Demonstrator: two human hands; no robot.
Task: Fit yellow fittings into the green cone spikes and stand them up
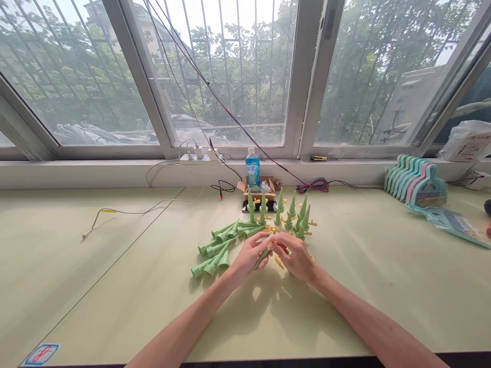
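One thin white cable (126, 210) is lying on the left part of the pale green table (383, 286). Going to the right, we are seeing a pile of green plastic cone spikes (217, 248) lying flat, just beside our left hand (247, 258). This hand is gripping one green spike (261, 258) with its fingers wrapped around it. The long axis of this spike is slanting from near-left to far-right, between both hands. Our right hand (298, 261) is touching the far end with bent fingers; we cannot tell if it is clamping it. Small yellow plastic pieces (279, 262) are lying under this hand. Behind it, upright green spikes (291, 212) are standing.
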